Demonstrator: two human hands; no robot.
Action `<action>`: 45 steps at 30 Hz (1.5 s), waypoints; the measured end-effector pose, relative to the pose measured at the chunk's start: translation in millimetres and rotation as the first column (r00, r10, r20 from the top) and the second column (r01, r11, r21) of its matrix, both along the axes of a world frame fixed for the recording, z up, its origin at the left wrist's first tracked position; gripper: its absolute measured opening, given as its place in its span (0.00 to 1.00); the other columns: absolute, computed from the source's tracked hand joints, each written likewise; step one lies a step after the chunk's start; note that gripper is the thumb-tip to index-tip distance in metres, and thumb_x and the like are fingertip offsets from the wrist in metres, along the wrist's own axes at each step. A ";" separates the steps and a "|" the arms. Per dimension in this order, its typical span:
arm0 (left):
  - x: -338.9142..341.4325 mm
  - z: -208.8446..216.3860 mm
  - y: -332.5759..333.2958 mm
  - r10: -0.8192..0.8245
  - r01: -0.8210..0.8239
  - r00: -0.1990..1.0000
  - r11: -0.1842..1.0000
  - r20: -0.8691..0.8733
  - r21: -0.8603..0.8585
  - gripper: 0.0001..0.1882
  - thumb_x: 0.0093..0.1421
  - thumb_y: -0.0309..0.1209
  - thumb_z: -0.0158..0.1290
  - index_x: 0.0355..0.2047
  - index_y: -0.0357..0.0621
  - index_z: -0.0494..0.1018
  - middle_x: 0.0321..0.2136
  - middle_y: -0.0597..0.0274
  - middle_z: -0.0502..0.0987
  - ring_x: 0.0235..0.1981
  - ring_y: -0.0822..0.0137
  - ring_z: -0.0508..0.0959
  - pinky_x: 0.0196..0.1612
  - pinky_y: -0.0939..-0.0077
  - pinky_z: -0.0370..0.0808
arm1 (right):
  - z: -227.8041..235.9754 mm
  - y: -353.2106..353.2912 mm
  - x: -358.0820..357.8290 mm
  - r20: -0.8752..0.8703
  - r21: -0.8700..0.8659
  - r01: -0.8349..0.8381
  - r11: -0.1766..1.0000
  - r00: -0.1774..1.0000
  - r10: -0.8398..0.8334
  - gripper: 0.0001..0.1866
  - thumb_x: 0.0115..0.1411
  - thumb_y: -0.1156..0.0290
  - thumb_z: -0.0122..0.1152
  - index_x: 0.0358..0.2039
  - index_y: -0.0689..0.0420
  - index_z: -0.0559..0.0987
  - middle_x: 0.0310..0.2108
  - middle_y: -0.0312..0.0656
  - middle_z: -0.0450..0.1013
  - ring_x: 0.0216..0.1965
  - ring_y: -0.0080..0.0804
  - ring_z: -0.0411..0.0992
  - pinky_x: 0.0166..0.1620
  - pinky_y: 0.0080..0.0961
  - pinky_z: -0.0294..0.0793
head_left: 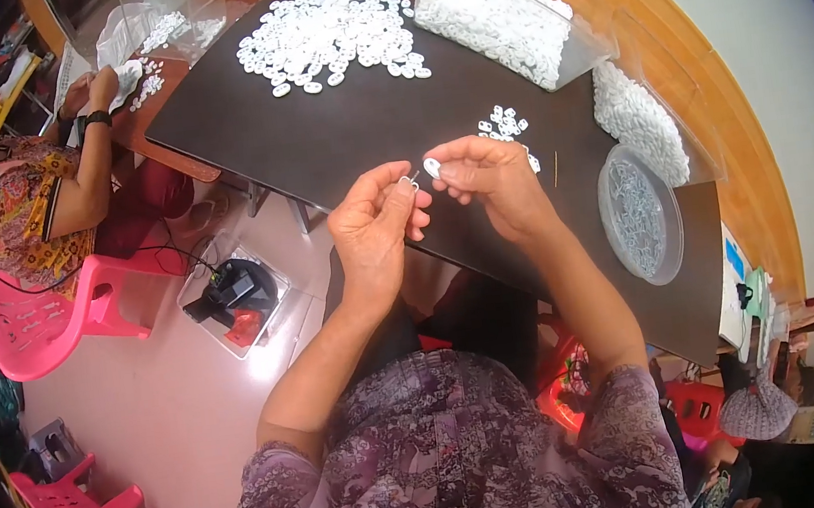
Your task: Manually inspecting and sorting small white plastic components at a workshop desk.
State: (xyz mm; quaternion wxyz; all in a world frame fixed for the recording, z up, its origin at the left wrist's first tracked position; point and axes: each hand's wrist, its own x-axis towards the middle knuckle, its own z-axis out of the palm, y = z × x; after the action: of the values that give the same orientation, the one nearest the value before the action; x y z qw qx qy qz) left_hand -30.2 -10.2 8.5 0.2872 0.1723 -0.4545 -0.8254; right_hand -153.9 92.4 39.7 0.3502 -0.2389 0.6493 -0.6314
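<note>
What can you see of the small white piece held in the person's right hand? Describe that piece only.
The small white piece is a tiny oval ring that looks like plastic, the same kind as the loose ones heaped on the dark table. It is pinched at the fingertips of the right hand, raised just above the table's near edge, close to the left hand. Finer detail is too small to tell.

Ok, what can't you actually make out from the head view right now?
- Left hand: the small metal piece at its fingertips is too small to identify.
- Right hand: fingers partly hide the white ring.
- Round clear dish: contents too small to tell.
- Co-worker's hands: their work is too far off.
</note>
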 end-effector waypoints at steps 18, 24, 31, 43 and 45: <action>12.6 1.9 15.7 0.036 -0.033 0.999 0.995 0.034 -0.093 0.13 0.60 0.23 0.49 0.45 0.32 0.69 0.26 0.59 0.77 0.21 0.76 0.74 0.23 0.86 0.70 | -1.4 7.1 12.4 0.037 -0.067 -0.040 0.997 0.998 0.042 0.12 0.55 0.75 0.58 0.39 0.66 0.77 0.29 0.40 0.74 0.29 0.21 0.70 0.30 0.14 0.65; 17.6 1.5 15.2 0.039 -0.037 0.999 0.996 0.025 -0.079 0.13 0.59 0.23 0.49 0.45 0.32 0.70 0.26 0.58 0.77 0.21 0.76 0.74 0.23 0.86 0.70 | 3.2 3.3 18.4 0.021 -0.090 0.017 0.996 1.000 -0.015 0.11 0.54 0.74 0.58 0.37 0.65 0.78 0.25 0.36 0.73 0.24 0.17 0.66 0.28 0.12 0.63; 18.8 0.4 11.6 0.018 -0.019 0.999 1.000 -0.035 -0.006 0.13 0.59 0.22 0.48 0.45 0.31 0.69 0.26 0.59 0.76 0.22 0.78 0.73 0.24 0.88 0.70 | 2.0 0.0 21.5 0.106 -0.065 0.028 0.997 0.994 -0.021 0.09 0.56 0.73 0.56 0.36 0.64 0.78 0.24 0.35 0.71 0.25 0.17 0.65 0.28 0.12 0.62; 20.8 -1.5 10.7 0.013 -0.012 0.999 1.000 -0.037 0.029 0.13 0.60 0.22 0.48 0.45 0.30 0.69 0.26 0.58 0.77 0.22 0.77 0.73 0.25 0.87 0.70 | -2.8 -4.5 27.9 0.038 0.030 0.028 0.999 0.999 -0.029 0.10 0.59 0.67 0.54 0.28 0.60 0.78 0.19 0.31 0.70 0.21 0.14 0.63 0.25 0.12 0.61; 21.3 -2.5 10.3 0.012 -0.011 0.999 0.999 -0.031 0.037 0.13 0.60 0.22 0.48 0.45 0.30 0.69 0.26 0.58 0.77 0.22 0.77 0.73 0.25 0.87 0.70 | -2.3 -5.2 27.4 0.003 0.028 0.006 1.000 1.000 -0.006 0.09 0.59 0.68 0.54 0.28 0.60 0.78 0.20 0.32 0.70 0.22 0.14 0.63 0.26 0.11 0.62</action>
State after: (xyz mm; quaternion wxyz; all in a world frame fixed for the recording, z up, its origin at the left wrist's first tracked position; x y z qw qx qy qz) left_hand -8.8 0.1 5.9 0.2960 0.1672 -0.4334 -0.8346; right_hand -126.4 87.2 37.4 0.3527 -0.2311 0.6582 -0.6237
